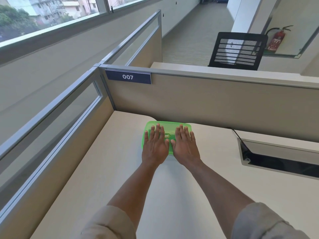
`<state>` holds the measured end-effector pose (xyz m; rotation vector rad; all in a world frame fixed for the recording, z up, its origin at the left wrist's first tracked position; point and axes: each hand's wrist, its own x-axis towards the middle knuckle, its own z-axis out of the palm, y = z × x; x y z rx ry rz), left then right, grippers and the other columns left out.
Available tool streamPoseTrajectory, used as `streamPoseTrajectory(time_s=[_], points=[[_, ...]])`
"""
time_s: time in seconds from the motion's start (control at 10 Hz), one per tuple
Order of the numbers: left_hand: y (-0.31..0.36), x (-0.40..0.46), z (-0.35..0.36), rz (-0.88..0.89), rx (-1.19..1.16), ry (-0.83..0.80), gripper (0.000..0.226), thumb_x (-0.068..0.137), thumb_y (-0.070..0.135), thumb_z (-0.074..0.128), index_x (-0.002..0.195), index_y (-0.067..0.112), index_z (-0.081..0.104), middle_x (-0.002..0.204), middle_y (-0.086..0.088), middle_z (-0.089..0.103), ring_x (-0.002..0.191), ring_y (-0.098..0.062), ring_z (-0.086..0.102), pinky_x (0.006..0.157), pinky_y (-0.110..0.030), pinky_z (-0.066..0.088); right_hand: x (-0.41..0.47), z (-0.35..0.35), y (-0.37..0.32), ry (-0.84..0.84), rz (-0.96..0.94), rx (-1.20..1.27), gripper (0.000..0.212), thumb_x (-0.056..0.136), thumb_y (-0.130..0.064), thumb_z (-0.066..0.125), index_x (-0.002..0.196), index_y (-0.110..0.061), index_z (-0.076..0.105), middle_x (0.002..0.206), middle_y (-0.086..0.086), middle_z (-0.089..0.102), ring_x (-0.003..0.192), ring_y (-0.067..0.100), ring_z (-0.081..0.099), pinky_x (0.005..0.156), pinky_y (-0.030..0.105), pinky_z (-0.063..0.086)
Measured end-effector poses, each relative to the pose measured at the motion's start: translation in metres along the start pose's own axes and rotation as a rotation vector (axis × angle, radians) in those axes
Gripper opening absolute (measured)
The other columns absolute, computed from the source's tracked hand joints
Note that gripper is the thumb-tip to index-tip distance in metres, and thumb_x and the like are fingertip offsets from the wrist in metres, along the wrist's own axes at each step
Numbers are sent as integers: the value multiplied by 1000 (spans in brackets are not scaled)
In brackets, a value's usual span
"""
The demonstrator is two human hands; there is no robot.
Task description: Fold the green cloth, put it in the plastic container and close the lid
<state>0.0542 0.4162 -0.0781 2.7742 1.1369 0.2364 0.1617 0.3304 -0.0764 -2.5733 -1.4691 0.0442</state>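
Observation:
A green translucent plastic container [170,125] sits on the cream desk [107,169], its lid on top with a round logo in the middle. My left hand [155,144] lies flat on the lid's left half, fingers spread. My right hand [185,144] lies flat on the right half, fingers spread too. Both palms press down on the lid side by side, thumbs nearly touching. The green cloth is not visible; the lid and my hands cover the container's inside.
Beige cubicle partitions [215,102] wall the desk at the back and left, with a "007" label [128,76]. A recessed cable tray [279,156] with a black cable opens in the desk at the right. A black mesh chair [236,50] stands beyond the partition.

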Motion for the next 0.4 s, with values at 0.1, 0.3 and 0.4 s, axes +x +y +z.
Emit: streamPoseTrajectory(time_s=[0.1,0.3,0.4], points=[[0,0,2,-9,5,-6,61,103,37,23,156,11,10,165,-7,5,151,-24,2,122,-47,2,0,1,0,-2,-3,-5,62,103,-39,24,155,-6,14,164,13,10,152,28,6,123,45,4],[5,2,-10,-12,5,-78,62,103,38,21,156,10,4,165,-6,0,151,-24,-3,122,-47,0,-3,-8,-6,-31,56,71,63,103,-38,26,155,-6,9,164,13,5,152,27,2,123,45,4],[12,3,-24,-13,4,-1,62,103,37,23,156,9,5,165,-8,1,151,-24,-2,122,-46,0,-3,-20,-14,49,80,86,63,104,-37,26,155,-5,7,164,14,1,152,28,3,123,45,5]])
